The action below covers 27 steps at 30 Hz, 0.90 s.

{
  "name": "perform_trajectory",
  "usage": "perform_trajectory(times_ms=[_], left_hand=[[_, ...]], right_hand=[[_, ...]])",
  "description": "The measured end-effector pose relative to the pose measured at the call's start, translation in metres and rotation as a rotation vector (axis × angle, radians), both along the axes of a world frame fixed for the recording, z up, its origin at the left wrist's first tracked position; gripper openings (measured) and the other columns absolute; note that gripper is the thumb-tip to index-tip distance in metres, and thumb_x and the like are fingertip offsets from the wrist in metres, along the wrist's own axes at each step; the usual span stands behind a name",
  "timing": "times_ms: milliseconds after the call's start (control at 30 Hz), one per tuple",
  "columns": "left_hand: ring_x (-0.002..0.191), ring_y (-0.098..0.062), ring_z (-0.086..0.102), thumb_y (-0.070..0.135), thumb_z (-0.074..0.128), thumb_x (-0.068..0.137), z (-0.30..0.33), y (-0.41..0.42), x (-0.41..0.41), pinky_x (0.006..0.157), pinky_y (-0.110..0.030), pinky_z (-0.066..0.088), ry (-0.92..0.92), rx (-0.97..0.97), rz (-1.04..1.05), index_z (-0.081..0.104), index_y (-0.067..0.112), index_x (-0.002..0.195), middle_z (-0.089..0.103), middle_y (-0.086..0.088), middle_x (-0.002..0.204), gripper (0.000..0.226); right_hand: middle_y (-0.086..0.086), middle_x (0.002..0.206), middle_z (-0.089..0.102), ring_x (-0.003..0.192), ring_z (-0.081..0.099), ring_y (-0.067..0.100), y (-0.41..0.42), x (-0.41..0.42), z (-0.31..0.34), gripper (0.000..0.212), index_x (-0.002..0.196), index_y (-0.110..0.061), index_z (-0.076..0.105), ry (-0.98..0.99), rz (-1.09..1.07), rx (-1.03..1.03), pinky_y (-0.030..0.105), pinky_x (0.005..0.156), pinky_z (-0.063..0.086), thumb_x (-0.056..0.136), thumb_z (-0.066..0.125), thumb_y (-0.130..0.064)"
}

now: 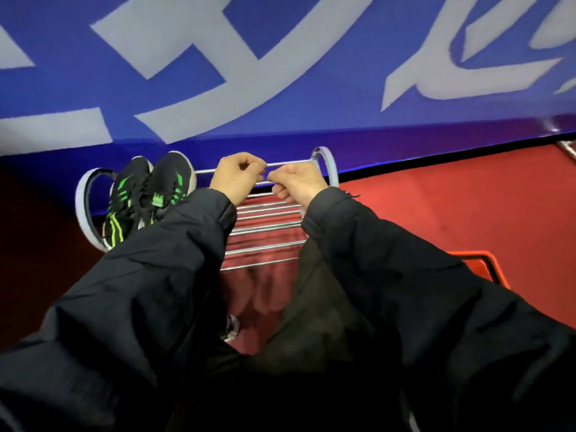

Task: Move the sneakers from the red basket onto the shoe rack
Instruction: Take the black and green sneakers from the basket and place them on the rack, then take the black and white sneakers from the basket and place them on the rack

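Your pair of black mesh sneakers with bright green and yellow-green side stripes (146, 194) sits at the left of centre in the frame, on the left end of the shoe rack of chrome metal bars with pale rounded end loops (268, 213). The two shoes lie side by side and touching, their rounded toes with pale soles pointing toward the top of the frame, their black laces loose across the tongues. Your left sleeve covers their heels.

Your left hand (235, 179) is at the centre of the frame, over the rack's far bars, fingers curled in with fingertips pinched together. Your right hand (296, 185) is just beside it, also curled, its fingertips nearly meeting those of the left. Whether they pinch something small or one of the bars cannot be told.

The rack stands on red carpet flooring (452, 207), against a blue banner with large pale grey lettering (280, 73) filling the upper half of the frame. At the right edge, an orange-red rim of the red plastic basket (495, 269) shows past your right sleeve.
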<state>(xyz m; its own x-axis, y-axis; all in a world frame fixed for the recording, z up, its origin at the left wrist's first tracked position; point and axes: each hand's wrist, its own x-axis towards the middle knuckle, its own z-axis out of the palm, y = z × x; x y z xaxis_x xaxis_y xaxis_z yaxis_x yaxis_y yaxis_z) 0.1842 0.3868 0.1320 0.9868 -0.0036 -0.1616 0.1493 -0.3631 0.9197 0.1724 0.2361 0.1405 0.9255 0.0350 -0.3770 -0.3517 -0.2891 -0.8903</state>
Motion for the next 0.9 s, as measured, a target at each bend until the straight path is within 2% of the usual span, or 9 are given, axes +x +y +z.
perform_trajectory(times_ms=[100,200,300,367,467,600,733,833,900], left_hand=[[0.088,-0.016,0.072,0.023,0.057,0.09,0.013,-0.055,0.001,0.091,-0.041,0.057,-0.009,-0.003,-0.094,0.071,0.018,0.09,0.074,0.0,0.094,0.015],[0.09,-0.022,0.071,0.022,0.055,0.089,0.019,-0.109,-0.006,0.091,-0.044,0.057,-0.012,0.023,-0.225,0.071,0.019,0.086,0.074,-0.002,0.091,0.017],[0.088,-0.024,0.069,0.02,0.055,0.087,0.02,-0.16,-0.017,0.092,-0.045,0.055,-0.006,0.046,-0.365,0.071,0.014,0.086,0.074,-0.008,0.09,0.017],[0.085,-0.023,0.069,0.024,0.055,0.085,0.017,-0.191,-0.022,0.093,-0.047,0.054,-0.002,0.065,-0.433,0.071,0.016,0.084,0.074,-0.009,0.089,0.017],[0.088,-0.025,0.072,0.03,0.054,0.081,0.007,-0.237,-0.031,0.088,-0.046,0.056,0.002,0.092,-0.511,0.068,0.026,0.076,0.075,-0.006,0.089,0.016],[0.082,-0.03,0.071,0.031,0.052,0.075,-0.01,-0.297,-0.056,0.08,-0.041,0.056,0.036,0.074,-0.645,0.066,0.025,0.072,0.072,-0.005,0.08,0.016],[0.071,-0.02,0.063,0.024,0.055,0.077,-0.038,-0.342,-0.089,0.067,-0.033,0.047,0.162,0.015,-0.73,0.066,0.023,0.075,0.066,-0.004,0.077,0.011],[0.07,-0.012,0.063,0.014,0.055,0.092,-0.053,-0.372,-0.108,0.065,-0.027,0.049,0.253,-0.028,-0.787,0.066,0.015,0.087,0.065,-0.005,0.084,0.012],[0.068,-0.01,0.063,0.015,0.055,0.094,-0.067,-0.388,-0.116,0.062,-0.021,0.05,0.284,-0.034,-0.814,0.065,0.014,0.091,0.064,-0.005,0.084,0.01]], right_hand=[[0.001,0.068,0.061,0.056,0.052,0.009,-0.054,-0.008,0.011,0.021,0.105,-0.003,0.067,-0.04,-0.082,0.004,0.015,0.048,0.043,0.094,0.062,-0.02],[0.001,0.066,0.061,0.054,0.053,0.008,-0.106,-0.023,0.016,0.013,0.089,-0.008,0.068,-0.069,-0.164,-0.006,0.014,0.045,0.042,0.094,0.062,-0.019],[0.001,0.067,0.061,0.054,0.052,0.008,-0.153,-0.044,0.01,0.012,0.088,-0.01,0.066,-0.061,-0.221,-0.032,0.017,0.047,0.041,0.094,0.061,-0.019],[0.001,0.068,0.062,0.055,0.053,0.009,-0.183,-0.061,0.002,0.01,0.087,-0.012,0.065,-0.044,-0.266,-0.061,0.02,0.05,0.041,0.093,0.062,-0.019],[0.003,0.067,0.062,0.051,0.052,0.01,-0.228,-0.086,-0.01,0.013,0.078,-0.014,0.063,-0.025,-0.366,-0.068,0.022,0.05,0.038,0.091,0.063,-0.014],[0.006,0.061,0.057,0.043,0.049,0.011,-0.289,-0.123,-0.027,0.02,0.073,-0.011,0.058,0.027,-0.586,-0.038,0.022,0.046,0.032,0.093,0.06,-0.01],[0.003,0.052,0.057,0.034,0.045,0.008,-0.335,-0.168,-0.06,0.025,0.069,-0.011,0.056,0.099,-0.779,-0.063,0.018,0.04,0.033,0.094,0.055,-0.006],[0.005,0.055,0.059,0.045,0.049,0.014,-0.355,-0.209,-0.089,0.025,0.064,-0.015,0.058,0.175,-0.873,-0.169,0.021,0.047,0.037,0.089,0.059,-0.009],[0.003,0.059,0.062,0.046,0.05,0.014,-0.368,-0.234,-0.115,0.024,0.059,-0.017,0.06,0.245,-0.955,-0.183,0.023,0.05,0.039,0.083,0.06,-0.018]])
